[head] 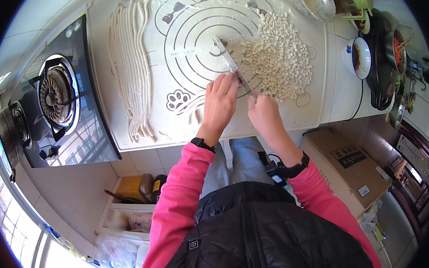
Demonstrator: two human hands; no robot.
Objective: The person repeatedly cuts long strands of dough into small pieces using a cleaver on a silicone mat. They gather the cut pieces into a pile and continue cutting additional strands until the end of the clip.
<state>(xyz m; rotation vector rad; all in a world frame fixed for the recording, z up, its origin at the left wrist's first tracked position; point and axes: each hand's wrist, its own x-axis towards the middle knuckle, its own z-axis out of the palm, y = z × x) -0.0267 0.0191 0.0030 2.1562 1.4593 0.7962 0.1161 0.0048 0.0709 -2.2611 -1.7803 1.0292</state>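
My right hand [265, 110] grips the handle of a kitchen knife [227, 56], its blade slanting up and left over the printed dough mat [178, 43]. Close against the blade, the fingers of my left hand [219, 102] are bunched on a few dough strips [188, 105]. The strips' tails trail out to the left; the part under the fingers is hidden. Right of the knife spreads a heap of small cut dough pieces [281, 54], dusted with flour. Several long dough ropes [131, 65] lie side by side along the mat's left part.
A gas burner [52, 95] on a black glass cooktop adjoins the mat at left. At the far right corner stands a clear bowl [311, 2] with white powder inside. Farther right are a stained white bowl [360, 59] and a black appliance [381, 88]. A cardboard box [345, 166] stands below the counter.
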